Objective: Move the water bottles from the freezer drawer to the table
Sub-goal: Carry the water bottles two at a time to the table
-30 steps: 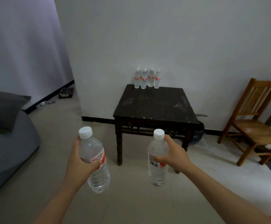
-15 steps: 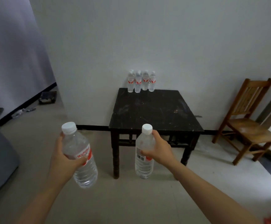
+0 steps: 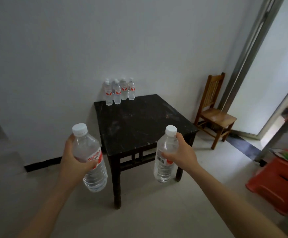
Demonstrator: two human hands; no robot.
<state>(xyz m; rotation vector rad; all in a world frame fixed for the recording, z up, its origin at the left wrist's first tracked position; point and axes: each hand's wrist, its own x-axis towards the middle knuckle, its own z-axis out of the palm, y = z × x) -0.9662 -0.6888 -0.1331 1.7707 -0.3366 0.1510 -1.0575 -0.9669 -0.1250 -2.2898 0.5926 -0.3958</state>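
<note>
The left hand (image 3: 74, 158) is wrapped around the middle of one bottle (image 3: 90, 158), which leans with its white cap toward the upper left. The right hand (image 3: 181, 153) grips a second bottle (image 3: 165, 157) near its shoulder, and this one hangs almost upright. Both hands are closed on their loads, and both bottles are in the air, in front of the near edge of the table (image 3: 139, 124) and lower than its top.

The table lies ahead of the hands, a little to the right of centre. I judge the right hand is nearer to the bare part of the top, while the left hand is beside the near left corner. To set the bottles down, both must first rise above the edge and then go forward.

At the far left corner, against the wall, a group of bottles (image 3: 119, 91) stands upright, touching one another. The freezer drawer is not in view. A wooden chair (image 3: 213, 114) stands to the right of the table.
</note>
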